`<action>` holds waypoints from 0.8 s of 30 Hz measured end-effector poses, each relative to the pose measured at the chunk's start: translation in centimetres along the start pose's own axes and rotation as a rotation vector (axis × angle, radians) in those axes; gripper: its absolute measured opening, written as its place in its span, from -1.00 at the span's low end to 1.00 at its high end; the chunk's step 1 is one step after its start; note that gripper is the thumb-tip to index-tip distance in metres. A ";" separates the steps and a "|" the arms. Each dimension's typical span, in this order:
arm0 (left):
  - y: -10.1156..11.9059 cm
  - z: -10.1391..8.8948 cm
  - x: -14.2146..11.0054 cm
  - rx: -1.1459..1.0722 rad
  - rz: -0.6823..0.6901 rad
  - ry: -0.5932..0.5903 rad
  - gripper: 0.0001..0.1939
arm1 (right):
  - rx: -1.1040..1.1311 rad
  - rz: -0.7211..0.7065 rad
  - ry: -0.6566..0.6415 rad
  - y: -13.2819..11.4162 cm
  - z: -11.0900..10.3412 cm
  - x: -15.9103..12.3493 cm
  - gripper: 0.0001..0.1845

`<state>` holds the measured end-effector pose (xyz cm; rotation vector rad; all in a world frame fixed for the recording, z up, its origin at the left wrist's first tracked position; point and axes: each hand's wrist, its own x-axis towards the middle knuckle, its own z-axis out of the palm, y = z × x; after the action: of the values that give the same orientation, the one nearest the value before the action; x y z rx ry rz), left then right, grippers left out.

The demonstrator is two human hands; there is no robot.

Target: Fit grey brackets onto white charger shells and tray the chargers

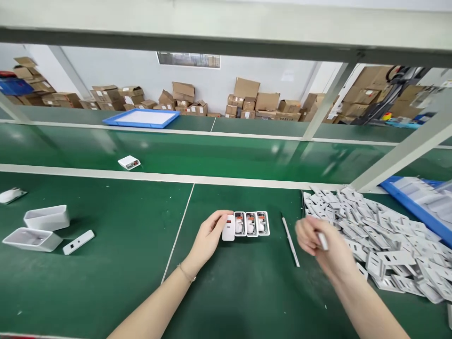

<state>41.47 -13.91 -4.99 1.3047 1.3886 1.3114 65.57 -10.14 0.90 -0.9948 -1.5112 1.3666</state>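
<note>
A short row of white charger housings (247, 224) lies on the green table; three show their orange-and-white insides and the leftmost is covered by a white cap. My left hand (208, 236) rests against the left end of the row, fingers curled on the capped unit. My right hand (316, 240) hovers to the right of the row, blurred by motion, pinching a small white cover piece (322, 241). A thin white stick (290, 239) lies on the table between the row and my right hand.
A large heap of white cover plates (381, 235) fills the right side, with a blue tray (420, 202) behind it. Two white shells (38, 228) and a flat white plate (78, 242) lie at the left. One unit (129, 163) sits on the conveyor; cardboard boxes (247, 101) line the back wall.
</note>
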 end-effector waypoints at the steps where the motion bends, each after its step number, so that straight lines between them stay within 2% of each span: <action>1: -0.1 0.0 0.0 -0.027 -0.009 0.003 -0.64 | -0.171 -0.039 -0.058 0.1 1.3 0.4 -0.49; 3: -0.2 0.1 0.1 -0.073 -0.024 0.012 -0.66 | -0.556 -0.213 -0.147 0.6 3.7 1.1 -0.61; 5: -0.3 0.1 0.3 -0.112 -0.026 0.018 -0.68 | -0.909 -0.475 -0.176 1.2 5.9 1.7 -0.72; 7: -0.4 0.1 0.4 -0.135 -0.012 0.023 -0.71 | -1.137 -0.675 -0.186 1.9 7.2 2.1 -0.63; 8: -0.5 0.1 0.4 -0.134 -0.004 0.021 -0.73 | -1.179 -0.703 -0.200 2.1 7.4 2.2 -0.61; 10: -0.6 -0.1 0.4 -0.113 -0.001 0.003 -0.76 | -1.131 -0.600 -0.253 2.1 6.9 2.2 -0.58; 12: -0.7 -0.4 0.4 -0.082 -0.008 -0.022 -0.75 | -1.024 -0.425 -0.291 1.5 5.4 2.2 -0.54; 14: -0.6 -0.9 0.4 -0.055 0.019 -0.055 -0.72 | -0.977 -0.307 -0.352 0.4 3.6 2.4 -0.50; 16: -0.5 -1.4 0.4 0.002 0.110 -0.132 -0.61 | -0.936 -0.235 -0.441 -0.5 2.3 2.9 -0.45; 17: -0.4 -1.6 0.4 0.049 0.164 -0.177 -0.48 | -0.885 -0.192 -0.486 -0.7 1.9 3.2 -0.45; 19: -0.3 -1.8 0.4 0.167 0.246 -0.254 -0.18 | -0.733 -0.091 -0.537 -0.9 1.8 3.8 -0.51; 20: -0.4 -1.8 0.4 0.228 0.265 -0.277 -0.10 | -0.645 -0.052 -0.543 -0.7 1.9 4.1 -0.56; 24: -1.1 -1.2 0.6 0.335 0.279 -0.320 -0.10 | -0.340 0.026 -0.504 0.0 2.7 4.4 -0.69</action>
<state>40.00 -13.40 -5.84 1.8994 1.2645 1.0085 61.62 -6.89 1.11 -0.9103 -2.1682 1.4803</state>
